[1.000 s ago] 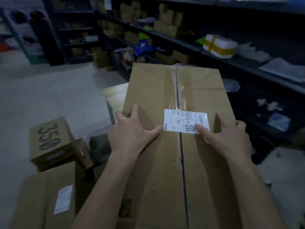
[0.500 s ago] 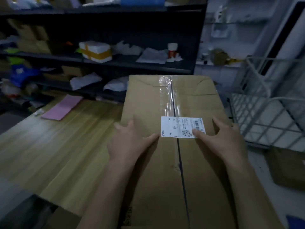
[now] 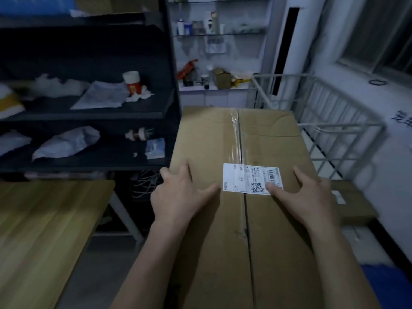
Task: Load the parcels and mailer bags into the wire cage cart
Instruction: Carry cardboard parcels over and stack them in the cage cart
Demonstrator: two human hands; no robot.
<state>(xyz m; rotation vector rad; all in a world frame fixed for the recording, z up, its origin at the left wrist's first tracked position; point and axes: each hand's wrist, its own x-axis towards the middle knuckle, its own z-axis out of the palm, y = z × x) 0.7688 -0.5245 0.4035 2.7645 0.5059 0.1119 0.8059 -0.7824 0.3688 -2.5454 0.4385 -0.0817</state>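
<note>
two bare hands, mine, lie flat on top of a large cardboard box (image 3: 211, 141) held out in front of me, its long side pointing away. my left hand (image 3: 180, 197) sits by the box's left edge, fingers straight and spread, thumb stretched toward the white shipping label (image 3: 243, 178). my right hand (image 3: 305, 197) is spread the same way near the right edge, its thumb tip resting on the label's corner. both hands keep the places they had a second ago. what has changed is the room around the box: the floor boxes, one marked 350, are gone from view, the wooden table (image 3: 44, 230) has slid to my left, and the dark shelving (image 3: 89, 112) now fills the upper left. the white wire cage cart (image 3: 334, 123), half a second ago off at the right edge, now stands just beyond the box's far right corner. another cardboard box (image 3: 354, 204) lies low at my right, near the cart.
</note>
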